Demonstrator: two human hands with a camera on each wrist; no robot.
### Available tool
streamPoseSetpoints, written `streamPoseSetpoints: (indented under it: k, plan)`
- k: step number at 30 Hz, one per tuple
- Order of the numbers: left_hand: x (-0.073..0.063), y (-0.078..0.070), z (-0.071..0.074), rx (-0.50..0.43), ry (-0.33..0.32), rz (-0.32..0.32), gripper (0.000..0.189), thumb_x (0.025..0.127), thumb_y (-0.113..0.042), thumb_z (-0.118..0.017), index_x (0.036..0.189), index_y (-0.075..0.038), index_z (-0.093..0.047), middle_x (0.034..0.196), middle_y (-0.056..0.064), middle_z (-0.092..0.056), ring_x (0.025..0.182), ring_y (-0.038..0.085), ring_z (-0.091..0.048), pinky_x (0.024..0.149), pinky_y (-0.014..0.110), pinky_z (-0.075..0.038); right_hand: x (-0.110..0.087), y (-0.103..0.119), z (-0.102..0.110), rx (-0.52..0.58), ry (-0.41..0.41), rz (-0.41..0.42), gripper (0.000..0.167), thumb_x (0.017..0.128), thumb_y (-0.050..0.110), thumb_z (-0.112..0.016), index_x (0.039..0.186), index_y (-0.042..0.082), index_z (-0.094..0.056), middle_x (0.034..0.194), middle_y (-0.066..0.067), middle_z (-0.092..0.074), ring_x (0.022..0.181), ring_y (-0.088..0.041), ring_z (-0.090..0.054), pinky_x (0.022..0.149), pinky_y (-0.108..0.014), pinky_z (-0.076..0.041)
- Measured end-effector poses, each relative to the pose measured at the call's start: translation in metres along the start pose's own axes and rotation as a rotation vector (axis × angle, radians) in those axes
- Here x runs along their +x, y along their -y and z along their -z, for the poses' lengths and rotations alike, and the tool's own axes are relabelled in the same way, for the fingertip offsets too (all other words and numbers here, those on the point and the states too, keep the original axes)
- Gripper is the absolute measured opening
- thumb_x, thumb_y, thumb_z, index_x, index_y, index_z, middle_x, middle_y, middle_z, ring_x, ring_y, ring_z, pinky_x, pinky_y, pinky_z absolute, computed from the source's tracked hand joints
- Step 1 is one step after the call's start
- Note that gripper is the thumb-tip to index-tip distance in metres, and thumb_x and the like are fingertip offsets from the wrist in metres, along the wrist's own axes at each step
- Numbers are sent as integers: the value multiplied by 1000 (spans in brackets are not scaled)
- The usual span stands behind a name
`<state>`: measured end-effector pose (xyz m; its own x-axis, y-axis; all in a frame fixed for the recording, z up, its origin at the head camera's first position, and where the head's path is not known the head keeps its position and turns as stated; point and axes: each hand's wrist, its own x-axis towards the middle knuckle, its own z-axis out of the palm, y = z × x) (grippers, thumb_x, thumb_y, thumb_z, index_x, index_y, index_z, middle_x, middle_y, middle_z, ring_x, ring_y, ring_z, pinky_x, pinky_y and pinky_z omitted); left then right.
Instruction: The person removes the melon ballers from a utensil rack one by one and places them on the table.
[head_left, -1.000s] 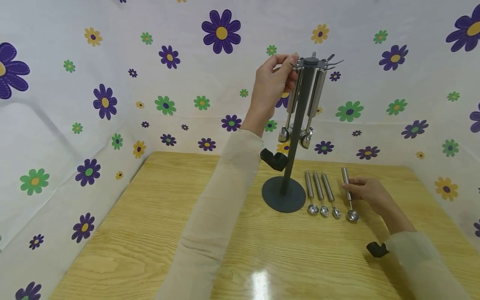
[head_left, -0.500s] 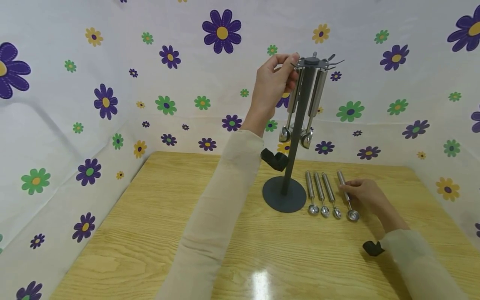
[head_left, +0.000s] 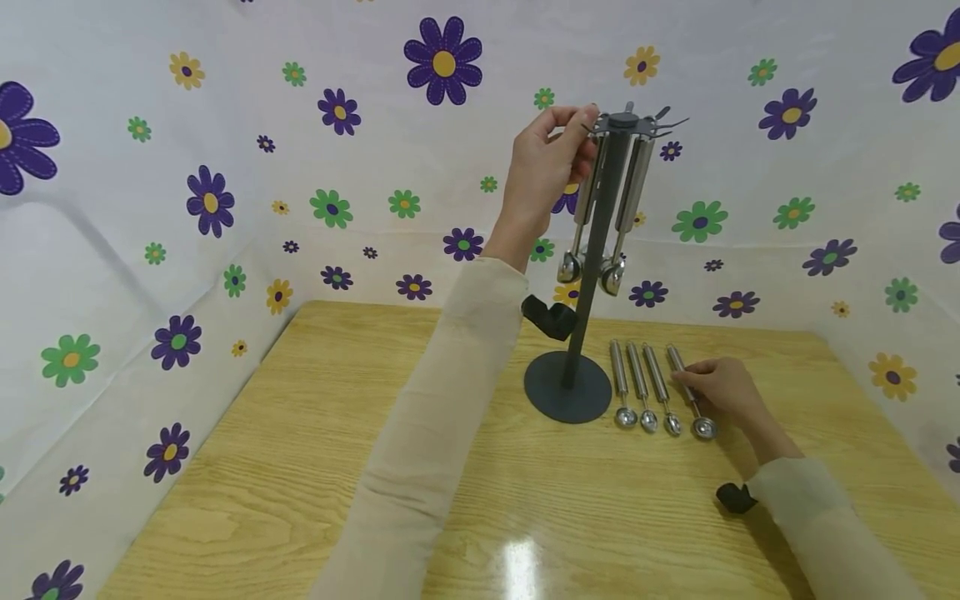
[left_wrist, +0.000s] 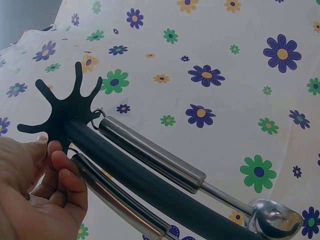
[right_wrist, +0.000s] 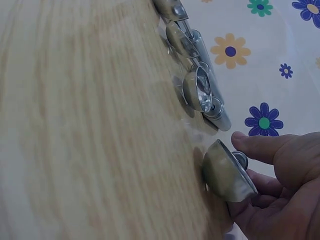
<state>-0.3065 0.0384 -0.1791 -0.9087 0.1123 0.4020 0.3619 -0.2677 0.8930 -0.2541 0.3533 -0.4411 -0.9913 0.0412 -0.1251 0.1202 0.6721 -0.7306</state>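
Note:
At the top of a dark utensil stand (head_left: 597, 250), my left hand (head_left: 551, 158) pinches one of the hooks between thumb and fingers. The left wrist view shows that hand (left_wrist: 42, 185) at the edge of the hooked head (left_wrist: 65, 107). Two metal scoops, one with its handle (left_wrist: 152, 152) plainly visible, hang from the head. On the table my right hand (head_left: 723, 385) holds another metal scoop (head_left: 703, 427) by its handle. In the right wrist view the round bowl (right_wrist: 225, 172) of this scoop lies beside my thumb, and much of the handle is hidden.
Three similar metal scoops (head_left: 648, 421) lie side by side between the stand's round base (head_left: 551, 400) and my right hand. The wooden table (head_left: 300, 467) meets a flower-patterned cloth (head_left: 360, 158) at the back and sides.
My right hand has moved left, and the handle end of its scoop has swung left towards the three others. My left hand stays on the stand.

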Motion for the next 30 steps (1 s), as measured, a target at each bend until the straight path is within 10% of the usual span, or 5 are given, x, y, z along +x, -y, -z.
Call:
streamPoseSetpoints:
  k: [16,25,30]
  plan:
    - [1,-1,1,16,-14,-6,17,106,-23,-61,111,-6,-63,79,6,-60,63,13,-54,63,19,-50,0,1,2,-59,-28,7,56,101,36,-69,122,-15,-65,74,0,-63,66,-14,-53,55,-27,-45]
    - [0,-1,0,1,-7,1,16,106,-22,-61,109,-6,-64,78,6,-60,62,13,-54,62,19,-49,-10,6,12,10,-27,-8,74,108,52,-47,144,-13,-48,134,-35,-56,112,-40,-58,91,-47,-52]
    - [0,1,-1,-16,-3,-17,16,106,-20,-61,108,-5,-63,77,6,-60,62,13,-53,62,19,-49,-11,26,23,89,-17,80,70,109,50,-45,147,-10,-46,136,-32,-54,108,-32,-60,88,-37,-54]
